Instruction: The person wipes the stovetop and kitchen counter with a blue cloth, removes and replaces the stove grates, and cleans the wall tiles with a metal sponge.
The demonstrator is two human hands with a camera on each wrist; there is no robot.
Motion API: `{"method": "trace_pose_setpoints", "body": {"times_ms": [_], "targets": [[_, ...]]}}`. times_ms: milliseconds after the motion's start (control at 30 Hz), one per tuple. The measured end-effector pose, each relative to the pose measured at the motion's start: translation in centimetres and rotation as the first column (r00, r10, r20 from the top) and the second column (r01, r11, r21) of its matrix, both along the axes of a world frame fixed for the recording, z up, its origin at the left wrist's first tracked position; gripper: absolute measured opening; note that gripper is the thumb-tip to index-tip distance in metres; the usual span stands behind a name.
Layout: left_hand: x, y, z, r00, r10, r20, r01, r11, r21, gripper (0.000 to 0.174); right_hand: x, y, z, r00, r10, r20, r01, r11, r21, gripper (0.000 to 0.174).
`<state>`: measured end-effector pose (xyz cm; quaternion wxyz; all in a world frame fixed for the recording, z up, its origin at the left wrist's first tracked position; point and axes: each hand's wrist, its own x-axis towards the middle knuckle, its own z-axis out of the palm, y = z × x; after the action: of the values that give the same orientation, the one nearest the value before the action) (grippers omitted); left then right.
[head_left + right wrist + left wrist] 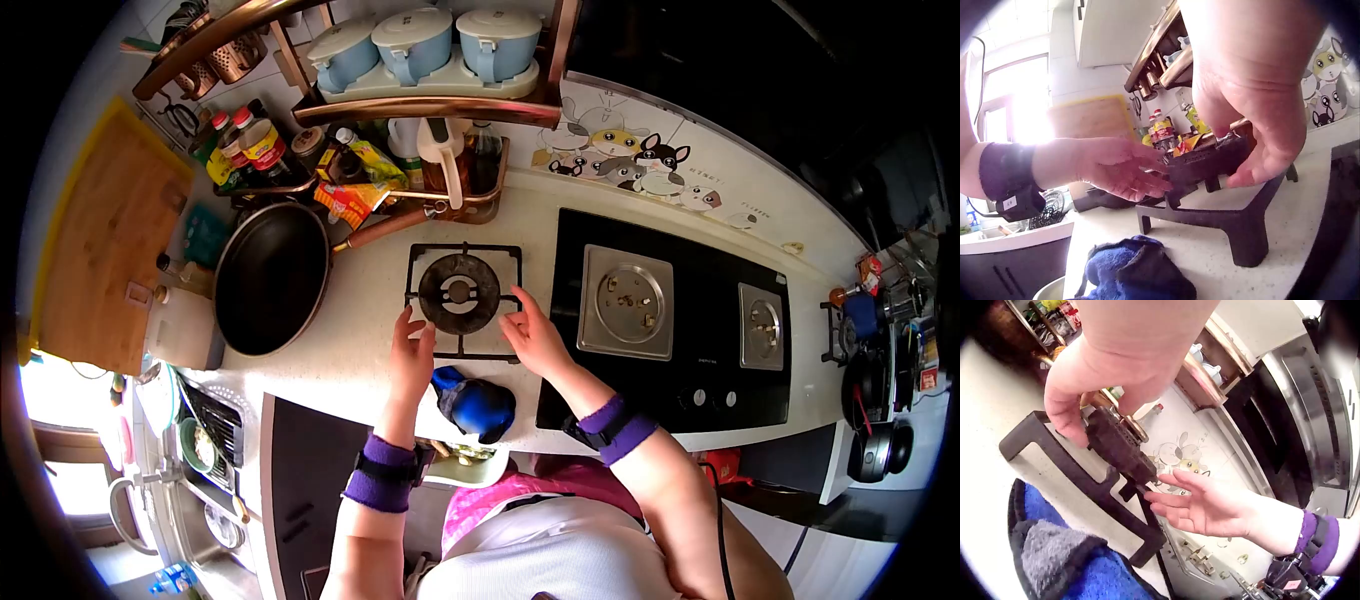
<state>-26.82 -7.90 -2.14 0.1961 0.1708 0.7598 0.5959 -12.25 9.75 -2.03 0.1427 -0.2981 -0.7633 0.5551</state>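
Note:
A dark round burner ring [437, 293] sits on a square black pan stand [516, 252] on the pale countertop. My left hand [408, 358] is at its left side, fingertips right by the ring's edge, fingers loosely bent. On the opposite side is my right hand [537, 338], palm turned up and fingers relaxed in the left wrist view, fingertips close to the ring. Seen from the right wrist, the ring [1210, 159] lies above the stand's legs, between both hands. A blue and grey cloth [478, 405] lies crumpled at the counter's front edge, just before the stand.
On the left stands a black frying pan [270, 280], its handle reaching toward the stand. A black glass cooktop [690, 300] with two square metal trays is at the right. Bottles and packets fill a rack [485, 210] behind. A sink [200, 510] lies lower left.

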Motion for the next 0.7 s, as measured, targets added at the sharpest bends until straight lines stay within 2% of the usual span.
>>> {"method": "trace_pose_setpoints", "body": {"times_ms": [167,300,333,467,500,567,600,633,700], "targets": [[-2.7,1.8,-0.9,0.991,-0.061,0.121,0.066,0.997,-0.041,0.054,-3.3,0.4,-1.2,0.994,0.019,0.111,-0.006,0.992,-0.125,0.068],[-2.3,1.8,-0.6,0.998,-0.034,0.044,0.035,0.999,-0.035,0.053,-3.7,0.9,-2.0,0.996,0.062,0.066,-0.057,0.996,-0.071,0.065],[-2.0,1.9,-0.2,0.994,-0.010,0.107,0.013,1.000,-0.023,0.048,-3.7,1.0,-2.1,0.997,0.061,0.047,-0.059,0.997,-0.053,0.058],[-1.7,1.8,-0.1,0.969,0.036,0.245,-0.037,0.999,-0.002,0.037,-3.9,0.9,-2.1,0.999,0.044,-0.015,-0.045,0.994,-0.097,0.054],[-1.4,1.8,0.5,0.972,0.043,0.231,-0.048,0.999,0.018,0.037,-3.7,1.0,-1.4,0.999,0.044,0.007,-0.043,0.999,-0.007,0.053],[-0.3,2.0,1.5,0.976,0.045,0.213,-0.059,0.996,0.061,0.037,-3.4,1.6,-1.0,0.996,0.069,-0.064,-0.073,0.996,-0.054,0.055],[0.4,2.1,2.1,0.983,0.048,0.175,-0.061,0.996,0.072,0.036,-2.7,2.0,0.7,0.994,0.095,-0.046,-0.098,0.993,-0.065,0.058],[0.9,2.4,2.9,0.987,0.027,0.159,-0.041,0.996,0.085,0.048,-1.7,2.6,2.2,0.991,0.109,-0.074,-0.112,0.993,-0.042,0.062],[2.8,3.8,4.8,0.991,0.002,0.131,-0.020,0.991,0.133,0.048,0.6,3.6,3.8,0.988,0.059,-0.143,-0.065,0.997,-0.035,0.060]]}}
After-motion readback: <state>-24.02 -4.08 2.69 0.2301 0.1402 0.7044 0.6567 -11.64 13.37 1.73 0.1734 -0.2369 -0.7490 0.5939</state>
